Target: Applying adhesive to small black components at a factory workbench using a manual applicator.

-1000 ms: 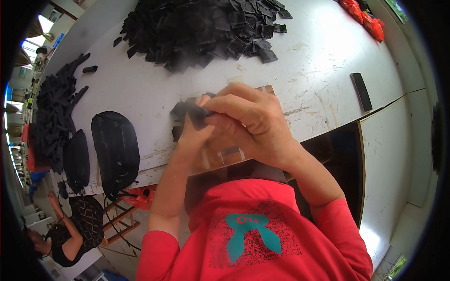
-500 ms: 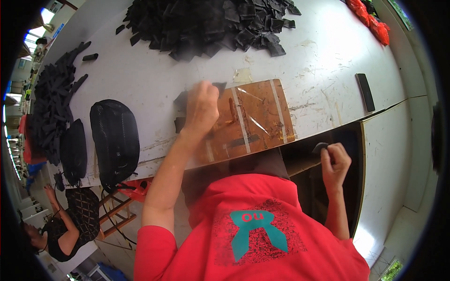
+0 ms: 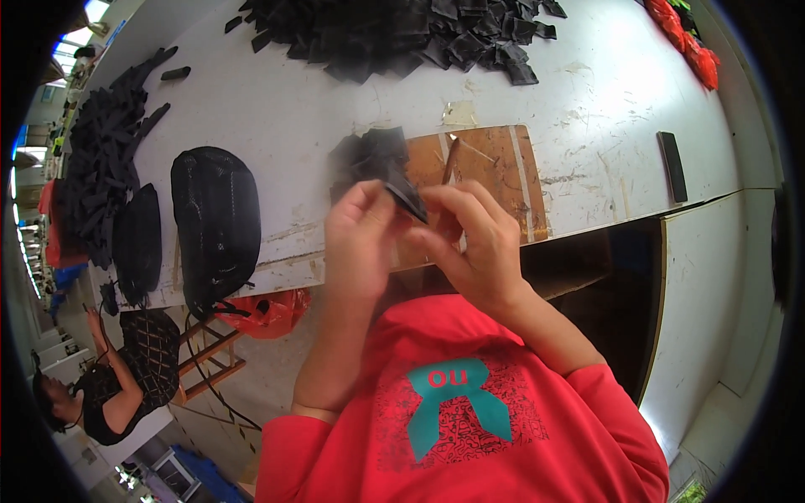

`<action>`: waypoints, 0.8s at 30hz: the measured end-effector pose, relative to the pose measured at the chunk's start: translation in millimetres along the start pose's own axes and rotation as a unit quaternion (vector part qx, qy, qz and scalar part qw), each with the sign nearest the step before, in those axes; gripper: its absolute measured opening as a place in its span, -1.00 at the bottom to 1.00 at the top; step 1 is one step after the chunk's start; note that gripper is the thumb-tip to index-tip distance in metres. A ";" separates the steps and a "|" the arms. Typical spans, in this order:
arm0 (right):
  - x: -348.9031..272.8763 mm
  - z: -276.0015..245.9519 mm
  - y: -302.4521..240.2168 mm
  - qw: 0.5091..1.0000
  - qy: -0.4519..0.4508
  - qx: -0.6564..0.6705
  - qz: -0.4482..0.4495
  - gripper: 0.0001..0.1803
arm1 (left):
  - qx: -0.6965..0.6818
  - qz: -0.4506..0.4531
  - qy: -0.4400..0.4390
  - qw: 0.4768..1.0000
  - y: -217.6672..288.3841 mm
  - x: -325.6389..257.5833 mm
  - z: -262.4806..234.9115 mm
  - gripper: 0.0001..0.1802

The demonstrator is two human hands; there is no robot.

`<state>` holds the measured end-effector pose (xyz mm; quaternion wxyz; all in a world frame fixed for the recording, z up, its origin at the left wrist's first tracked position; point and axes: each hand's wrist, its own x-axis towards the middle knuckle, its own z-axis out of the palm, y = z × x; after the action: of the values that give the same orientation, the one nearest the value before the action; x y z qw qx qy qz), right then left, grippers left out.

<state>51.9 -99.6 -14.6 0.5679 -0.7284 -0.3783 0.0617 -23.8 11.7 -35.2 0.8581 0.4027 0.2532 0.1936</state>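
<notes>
Left hand (image 3: 359,239) and right hand (image 3: 470,239), both pinching one small black fabric piece (image 3: 401,191). Behind: brown board (image 3: 495,172), heap of black cut pieces (image 3: 394,33), black oval panel (image 3: 215,220) at left.

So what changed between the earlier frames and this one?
The right hand, down by the opening under the table half a second ago, came back up to meet the left hand; both now pinch a small black piece over the wooden board. The black pile, oval black pads and table stayed put.
</notes>
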 end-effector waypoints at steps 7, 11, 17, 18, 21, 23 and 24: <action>4.7 11.0 3.0 0.998 -0.015 0.001 -0.055 -0.87 | 0.191 0.092 -0.013 0.977 5.2 -16.3 -4.5 -0.92; 4.6 11.6 5.1 0.997 0.002 -0.052 -0.058 -0.90 | 0.151 0.082 0.009 0.985 1.8 -17.4 -9.6 -0.92; -3.0 15.0 9.0 0.970 0.013 -0.172 -0.172 -0.80 | 0.226 0.147 0.067 0.961 -8.6 -19.9 3.4 -0.89; -4.0 15.3 10.4 0.960 -0.010 -0.199 -0.196 -0.76 | 0.290 0.201 0.112 0.929 -14.8 -18.0 2.3 -0.90; -6.7 18.2 17.1 0.949 -0.014 -0.249 -0.191 -0.72 | 0.379 0.306 0.127 0.864 -23.5 -15.0 4.6 -0.87; -5.9 15.3 19.9 0.945 -0.009 -0.275 -0.179 -0.71 | 0.334 0.285 0.143 0.887 -23.1 -15.5 9.7 -0.82; -4.1 11.9 22.4 0.952 0.007 -0.260 -0.162 -0.72 | 0.334 0.285 0.142 0.887 -18.2 -14.6 8.4 -0.82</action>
<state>53.6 -94.4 -39.7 0.3634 -0.7804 -0.4902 -0.1367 -28.2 -12.1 -40.9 0.5357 0.6884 0.2961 0.3890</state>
